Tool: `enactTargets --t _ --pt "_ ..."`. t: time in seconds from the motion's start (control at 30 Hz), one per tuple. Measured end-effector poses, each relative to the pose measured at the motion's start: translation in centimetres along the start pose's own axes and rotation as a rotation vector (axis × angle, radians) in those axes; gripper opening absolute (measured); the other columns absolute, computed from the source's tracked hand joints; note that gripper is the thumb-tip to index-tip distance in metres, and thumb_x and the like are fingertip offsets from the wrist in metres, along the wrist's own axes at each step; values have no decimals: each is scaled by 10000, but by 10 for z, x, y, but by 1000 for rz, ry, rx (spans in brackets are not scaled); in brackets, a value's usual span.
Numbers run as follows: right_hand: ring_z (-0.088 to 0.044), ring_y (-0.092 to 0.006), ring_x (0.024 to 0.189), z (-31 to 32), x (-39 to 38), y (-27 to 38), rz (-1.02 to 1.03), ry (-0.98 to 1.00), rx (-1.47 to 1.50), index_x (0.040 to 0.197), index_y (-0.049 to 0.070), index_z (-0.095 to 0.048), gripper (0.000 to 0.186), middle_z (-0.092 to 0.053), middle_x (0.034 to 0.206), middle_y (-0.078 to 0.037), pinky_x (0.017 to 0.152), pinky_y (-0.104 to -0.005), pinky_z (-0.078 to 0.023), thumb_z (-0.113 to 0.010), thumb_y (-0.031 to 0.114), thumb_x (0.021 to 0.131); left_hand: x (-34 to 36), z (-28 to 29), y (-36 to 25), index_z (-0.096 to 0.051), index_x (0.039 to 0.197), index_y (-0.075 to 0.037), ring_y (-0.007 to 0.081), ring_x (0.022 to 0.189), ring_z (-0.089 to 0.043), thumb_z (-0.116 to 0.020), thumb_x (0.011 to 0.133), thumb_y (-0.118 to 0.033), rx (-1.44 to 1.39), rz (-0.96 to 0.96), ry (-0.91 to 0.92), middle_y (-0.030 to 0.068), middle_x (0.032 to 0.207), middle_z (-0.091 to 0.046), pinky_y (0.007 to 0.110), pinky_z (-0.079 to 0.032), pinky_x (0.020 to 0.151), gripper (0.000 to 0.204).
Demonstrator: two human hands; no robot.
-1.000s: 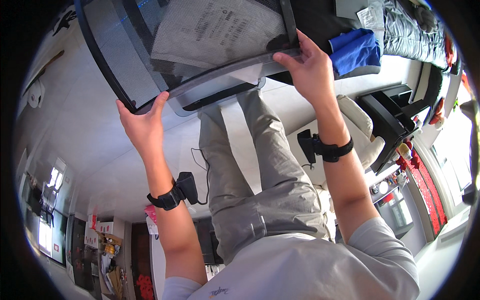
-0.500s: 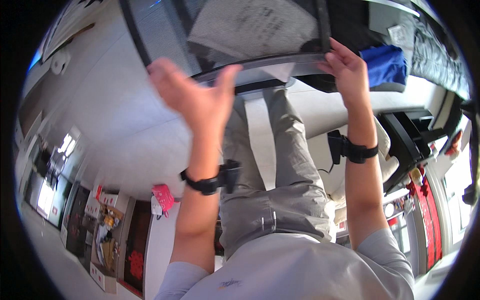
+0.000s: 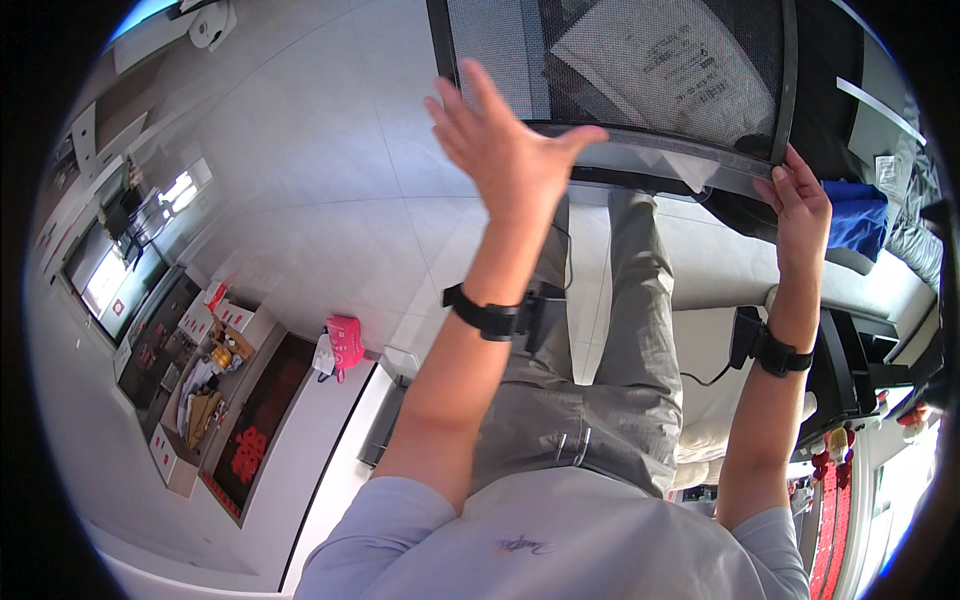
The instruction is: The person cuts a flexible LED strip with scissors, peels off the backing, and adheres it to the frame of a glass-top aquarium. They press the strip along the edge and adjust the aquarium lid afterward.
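Black-framed mesh panel: at the top of the view, its far part cut off by the edge, hiding the person's feet; a grey band runs along its near side.
White printed sheet: seen through the mesh, set askew, mostly in the panel's right half.
Right hand: gripping the panel's near right corner, thumb on one side and fingers curled in close.
Left hand: spread wide, thumb stretched rightward, overlapping the panel's near left corner; whether skin meets frame cannot be told.
Black wrist straps: one on each arm, each carrying a boxy dark module.
Clothing: grey trousers and a pale short-sleeved T-shirt.
Blue cloth: just right of the right hand, partly covered by it.
Tiled floor: pale, spreading left of the panel.
Pink bag: well apart from the panel, lower left, near a red flower-shaped ornament.
Black rack: beside the right forearm, on its outer side.
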State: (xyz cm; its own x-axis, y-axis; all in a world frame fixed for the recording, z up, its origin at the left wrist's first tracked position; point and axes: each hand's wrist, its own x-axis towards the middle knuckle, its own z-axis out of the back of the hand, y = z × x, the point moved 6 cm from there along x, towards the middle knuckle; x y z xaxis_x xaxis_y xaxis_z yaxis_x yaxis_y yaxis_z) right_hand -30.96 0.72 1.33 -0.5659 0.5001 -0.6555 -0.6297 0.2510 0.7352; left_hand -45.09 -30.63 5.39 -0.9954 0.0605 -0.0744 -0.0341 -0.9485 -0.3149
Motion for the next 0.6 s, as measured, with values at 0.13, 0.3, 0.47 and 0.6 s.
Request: enactTargets --t 0.13,0.3,0.47,0.6 --pt "-671 -173 1009 7 0 -1 1 -20 -63 1356 -32 -545 386 -683 1141 -108 907 -323 -567 -554 29 976 10 8 53 -302 1456 81 416 1106 -619 -904 417 -645 -111 250 168 317 1148 -633 463 -475 962 1403" --pt "-672 -176 993 12 3 -2 1 -19 -48 1361 -28 -544 393 -678 1145 -108 895 -312 -567 -559 31 973 14 -3 76 -595 1181 97 155 811 -682 -913 675 -239 -595 354 332 127 920 -728 264 -527 780 686" --pt "-674 -179 966 19 6 -5 -10 -14 -24 1363 -41 -534 390 -672 1136 -120 885 -304 -571 -544 22 978 19 -16 98 -632 1145 93 116 813 -668 -795 809 -36 -940 379 423 102 951 -728 230 -521 773 395" --pt "-675 -189 972 24 11 -10 -55 29 110 1371 -58 -512 389 -657 1170 -139 886 -309 -576 -525 14 990 22 -26 114 -616 1197 103 133 865 -668 -744 856 -34 -1020 349 540 106 1003 -720 251 -527 817 389"
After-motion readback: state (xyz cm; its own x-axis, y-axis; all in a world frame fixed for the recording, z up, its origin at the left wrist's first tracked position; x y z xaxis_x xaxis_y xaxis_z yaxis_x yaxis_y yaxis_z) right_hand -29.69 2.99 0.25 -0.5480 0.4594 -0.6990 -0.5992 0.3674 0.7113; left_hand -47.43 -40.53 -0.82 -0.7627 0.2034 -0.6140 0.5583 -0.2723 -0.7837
